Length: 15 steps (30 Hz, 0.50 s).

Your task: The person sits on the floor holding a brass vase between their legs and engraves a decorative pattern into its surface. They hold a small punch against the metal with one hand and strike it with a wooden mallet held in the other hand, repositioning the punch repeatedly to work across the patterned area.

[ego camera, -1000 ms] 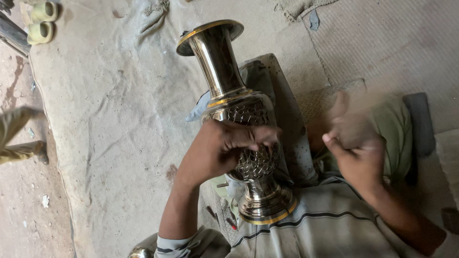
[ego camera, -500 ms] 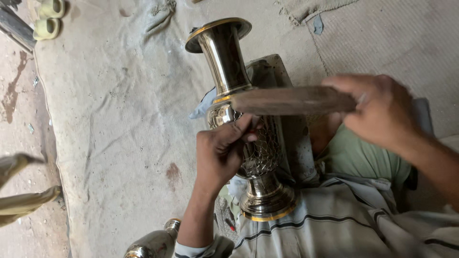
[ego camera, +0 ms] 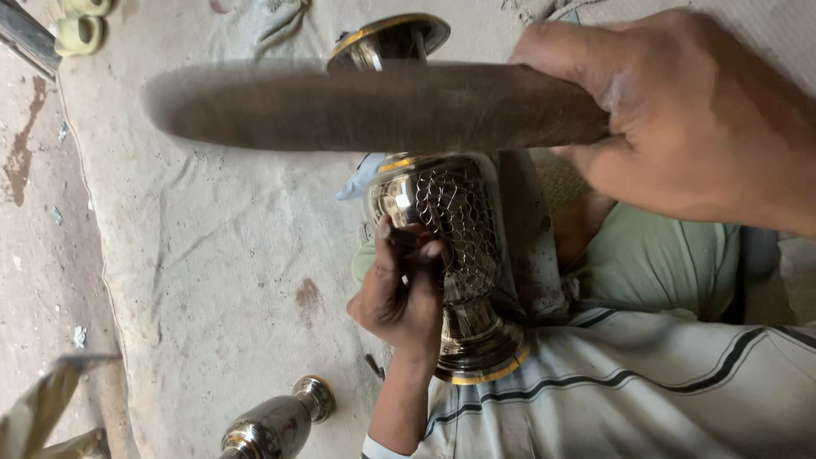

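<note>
A tall shiny metal vase (ego camera: pixel 455 212) with a gold rim and a net pattern cut into its belly lies across my lap. My left hand (ego camera: pixel 398 299) rests on the belly and pinches a small dark chisel (ego camera: pixel 403 242) whose tip touches the pattern. My right hand (ego camera: pixel 693 119) is high and close to the camera. It grips a long brown wooden stick (ego camera: pixel 374 106), blurred, that crosses in front of the vase's neck and hides part of it. The vase's mouth (ego camera: pixel 389 36) shows above the stick.
A pale cloth (ego camera: pixel 212 246) covers the floor under the work. A second, smaller metal vase (ego camera: pixel 274 422) lies at the bottom left. Pale spools (ego camera: pixel 81 32) sit at the top left. A dark wooden block (ego camera: pixel 529 242) lies along the vase's right side.
My right hand has lifted the wooden stick up and toward the camera, so it now looms large over the vase's neck. My left hand has stayed on the belly with the chisel.
</note>
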Available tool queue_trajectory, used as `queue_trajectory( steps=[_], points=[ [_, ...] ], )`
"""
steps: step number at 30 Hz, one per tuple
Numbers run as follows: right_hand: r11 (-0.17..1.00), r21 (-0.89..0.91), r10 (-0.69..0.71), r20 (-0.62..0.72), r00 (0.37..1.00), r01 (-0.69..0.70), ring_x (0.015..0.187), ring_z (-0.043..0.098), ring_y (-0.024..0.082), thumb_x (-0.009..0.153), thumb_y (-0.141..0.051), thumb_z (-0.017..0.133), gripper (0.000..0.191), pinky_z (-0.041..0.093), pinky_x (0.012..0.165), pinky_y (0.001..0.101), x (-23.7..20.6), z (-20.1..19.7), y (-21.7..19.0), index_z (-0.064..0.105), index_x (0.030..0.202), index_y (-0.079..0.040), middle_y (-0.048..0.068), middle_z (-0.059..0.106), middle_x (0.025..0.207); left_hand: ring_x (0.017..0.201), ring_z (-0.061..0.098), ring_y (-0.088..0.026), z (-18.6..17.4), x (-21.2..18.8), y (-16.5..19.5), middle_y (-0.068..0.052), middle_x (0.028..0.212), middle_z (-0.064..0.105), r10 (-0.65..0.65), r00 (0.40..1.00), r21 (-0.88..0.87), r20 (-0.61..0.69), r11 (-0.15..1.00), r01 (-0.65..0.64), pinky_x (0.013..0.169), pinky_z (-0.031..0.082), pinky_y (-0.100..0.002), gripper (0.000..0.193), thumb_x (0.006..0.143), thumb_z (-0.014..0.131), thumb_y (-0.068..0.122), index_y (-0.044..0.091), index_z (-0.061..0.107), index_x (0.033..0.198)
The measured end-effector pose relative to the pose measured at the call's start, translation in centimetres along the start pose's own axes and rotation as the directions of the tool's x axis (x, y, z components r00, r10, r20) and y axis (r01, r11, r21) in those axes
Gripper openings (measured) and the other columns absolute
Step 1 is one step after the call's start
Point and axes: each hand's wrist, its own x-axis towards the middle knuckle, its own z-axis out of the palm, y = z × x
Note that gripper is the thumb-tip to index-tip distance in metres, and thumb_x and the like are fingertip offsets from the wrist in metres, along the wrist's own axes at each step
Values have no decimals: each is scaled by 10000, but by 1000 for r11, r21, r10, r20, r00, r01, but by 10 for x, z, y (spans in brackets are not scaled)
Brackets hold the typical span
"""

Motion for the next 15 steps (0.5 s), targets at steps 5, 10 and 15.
queue_trajectory(
  steps=[5,10,15],
  points=[
    [889,-417,292,192,937,-192,499,623,126,930,-202,709,276,528,582,302,-12,23,24,692,1196,-276,-11,707,683,918,768,-93,-3,20,-6,-71,1036,798,36,963,-81,267,997,-15,861,640,-236,563,919,682,-182,105,638,1402],
    [937,145,315,50,948,-319,633,756,173,881,-76,722,465,601,657,337,-21,46,35,636,1332,-151,48,766,850,908,777,-95,-1,30,-3,-71,1013,801,-1,926,-110,377,993,46,880,628,-243,614,855,582,-229,82,654,1380],
    [918,351,213,-52,976,-182,734,783,200,819,29,691,492,616,674,323,-30,49,46,658,1299,-77,88,771,951,920,795,-120,3,33,2,-71,1006,803,25,916,-2,401,1000,-27,894,626,-251,633,824,588,-216,134,687,1342]
  ],
)
